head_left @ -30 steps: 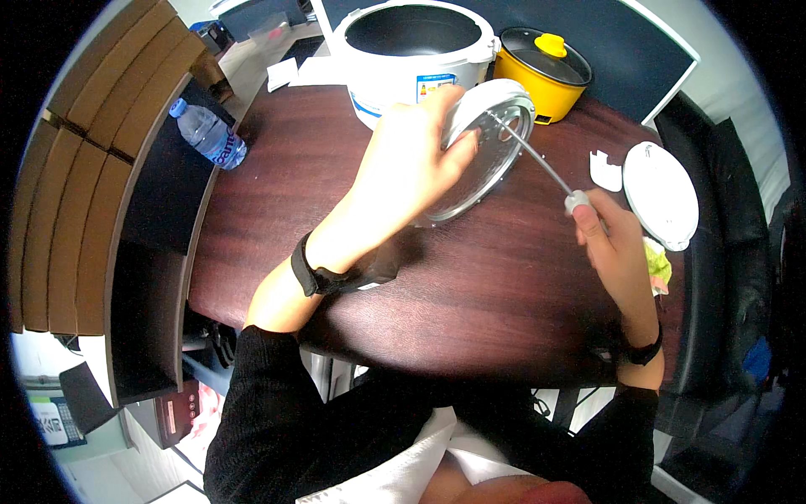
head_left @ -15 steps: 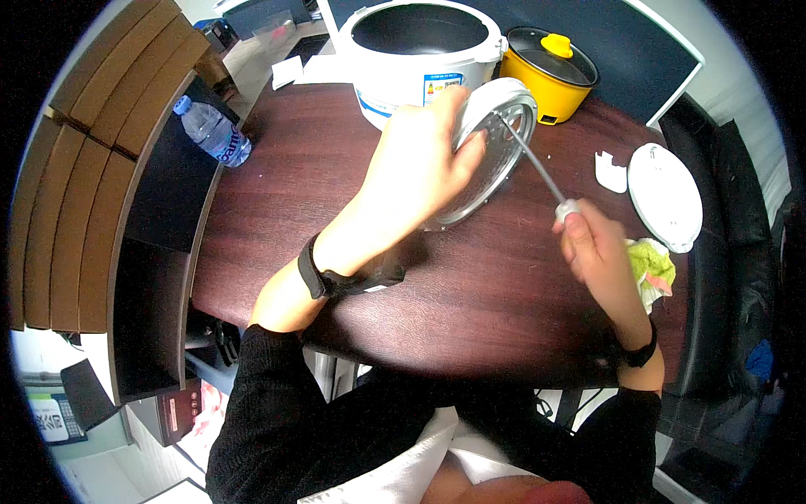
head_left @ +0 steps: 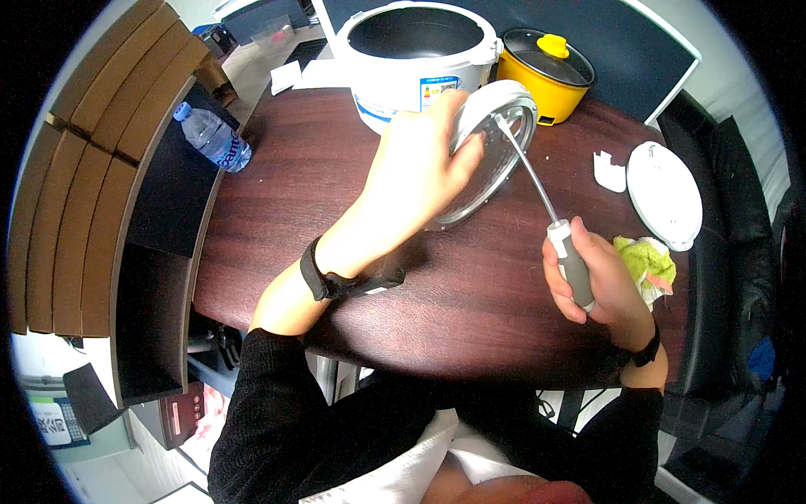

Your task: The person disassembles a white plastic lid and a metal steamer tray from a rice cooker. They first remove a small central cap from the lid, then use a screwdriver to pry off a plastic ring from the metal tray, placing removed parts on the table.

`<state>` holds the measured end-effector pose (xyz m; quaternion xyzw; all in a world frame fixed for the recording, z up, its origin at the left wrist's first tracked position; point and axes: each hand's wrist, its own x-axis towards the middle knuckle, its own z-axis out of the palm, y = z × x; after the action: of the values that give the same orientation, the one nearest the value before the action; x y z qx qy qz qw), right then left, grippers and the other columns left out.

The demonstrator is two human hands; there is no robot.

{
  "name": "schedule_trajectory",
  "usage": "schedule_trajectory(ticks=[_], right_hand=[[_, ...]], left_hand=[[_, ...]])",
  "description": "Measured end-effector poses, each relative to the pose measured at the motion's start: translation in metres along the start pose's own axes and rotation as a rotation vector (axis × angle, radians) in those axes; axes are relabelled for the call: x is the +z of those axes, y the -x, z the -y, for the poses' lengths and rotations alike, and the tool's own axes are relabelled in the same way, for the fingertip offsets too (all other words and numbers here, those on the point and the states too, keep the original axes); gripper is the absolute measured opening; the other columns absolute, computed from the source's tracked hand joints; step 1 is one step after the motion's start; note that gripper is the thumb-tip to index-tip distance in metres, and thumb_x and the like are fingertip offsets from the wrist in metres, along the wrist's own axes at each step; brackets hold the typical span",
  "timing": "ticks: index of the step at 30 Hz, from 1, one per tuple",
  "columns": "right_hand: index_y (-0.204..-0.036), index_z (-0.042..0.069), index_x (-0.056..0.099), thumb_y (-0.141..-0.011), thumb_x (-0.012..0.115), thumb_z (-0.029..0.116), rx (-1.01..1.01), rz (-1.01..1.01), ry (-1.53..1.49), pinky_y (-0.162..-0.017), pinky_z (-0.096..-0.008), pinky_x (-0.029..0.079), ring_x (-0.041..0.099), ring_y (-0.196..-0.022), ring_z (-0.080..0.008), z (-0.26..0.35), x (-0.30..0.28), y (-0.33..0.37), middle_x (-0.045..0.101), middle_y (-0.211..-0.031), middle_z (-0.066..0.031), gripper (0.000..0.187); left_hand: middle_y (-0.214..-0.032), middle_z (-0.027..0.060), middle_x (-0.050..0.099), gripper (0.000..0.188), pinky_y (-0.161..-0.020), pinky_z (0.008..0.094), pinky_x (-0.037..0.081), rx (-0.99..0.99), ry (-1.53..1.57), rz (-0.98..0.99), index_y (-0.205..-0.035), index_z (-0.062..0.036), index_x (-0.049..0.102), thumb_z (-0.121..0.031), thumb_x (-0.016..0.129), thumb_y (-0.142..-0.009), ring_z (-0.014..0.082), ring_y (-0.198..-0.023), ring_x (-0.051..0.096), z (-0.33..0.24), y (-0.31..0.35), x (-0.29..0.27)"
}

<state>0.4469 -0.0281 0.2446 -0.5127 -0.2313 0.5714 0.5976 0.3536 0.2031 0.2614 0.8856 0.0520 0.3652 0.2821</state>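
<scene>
My left hand grips a white pressure-cooker-style lid by its rim, tilted on edge above the table so that its metallic inner side faces right. In my right hand is a screwdriver with a grey-and-white handle. Its shaft slants up to the left, and the tip meets the inside of the lid near the upper rim. My fingers curl round the handle, thumb on its right side. Whether the tip sits in a screw is too small to tell. Behind the lid stands a white cooker body, open at the top.
A yellow electric pot with a glass lid stands at the back. To the right lie a white oval cover, a small white plastic piece and a green cloth. A water bottle and stacked cardboard boxes are at left.
My right hand has shifted lower along the screwdriver and its grip has loosened, so the handle now shows. The screwdriver stands steeper. My left hand and the lid have hardly moved.
</scene>
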Motion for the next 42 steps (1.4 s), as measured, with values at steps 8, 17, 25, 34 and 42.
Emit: schedule_trajectory(ticks=[8,17,25,34,42], right_hand=[[-0.084,0.003,0.059,-0.093,0.055,0.033,-0.489,-0.662,1.279,-0.051,-0.0326,0.041,0.056,-0.054,-0.0216,0.013,-0.009,0.001,0.057,-0.061,-0.0081,0.032],[-0.084,0.004,0.056,-0.098,0.046,0.042,-0.181,-0.484,0.735,-0.039,-0.0211,0.032,0.045,-0.041,-0.0087,0.018,-0.008,0.01,0.052,-0.059,-0.0021,0.041],[-0.088,0.005,0.05,-0.1,0.025,0.05,0.038,-0.04,-0.034,-0.03,-0.023,0.028,0.04,-0.033,-0.0118,0.005,0.002,0.006,0.048,-0.057,-0.0047,0.052],[-0.083,0.003,0.057,-0.094,0.055,0.034,-0.639,-0.799,1.415,-0.049,-0.0381,0.04,0.057,-0.053,-0.0277,0.012,-0.003,0.002,0.054,-0.064,-0.0141,0.033],[-0.087,0.003,0.053,-0.099,0.041,0.042,-0.102,-0.308,0.449,-0.036,-0.0252,0.034,0.046,-0.039,-0.0135,0.011,-0.009,0.007,0.05,-0.057,-0.0045,0.043]], left_hand=[[-0.083,0.0225,0.065,0.038,-0.068,0.0366,0.053,0.017,-0.049,0.013,-0.11,0.0019,0.058,-0.015,0.069,-0.078,0.0338,-0.075,0.068,-0.002,-0.001,-0.002],[-0.083,0.0229,0.065,0.038,-0.067,0.0361,0.053,0.003,-0.006,0.017,-0.11,0.0016,0.058,-0.016,0.069,-0.078,0.0334,-0.075,0.068,-0.005,-0.001,-0.003],[-0.082,0.0227,0.065,0.038,-0.065,0.0356,0.053,0.001,-0.029,-0.01,-0.11,0.0021,0.057,-0.015,0.069,-0.079,0.0337,-0.073,0.068,-0.001,0.001,0.002],[-0.084,0.0232,0.065,0.038,-0.067,0.0355,0.053,0.001,-0.034,0.037,-0.11,0.0025,0.057,-0.016,0.07,-0.078,0.0334,-0.076,0.068,-0.002,-0.002,-0.002],[-0.082,0.0225,0.065,0.039,-0.065,0.0347,0.053,0.008,-0.017,0.012,-0.11,0.003,0.057,-0.017,0.07,-0.079,0.0317,-0.074,0.069,-0.001,0.0,0.0]])
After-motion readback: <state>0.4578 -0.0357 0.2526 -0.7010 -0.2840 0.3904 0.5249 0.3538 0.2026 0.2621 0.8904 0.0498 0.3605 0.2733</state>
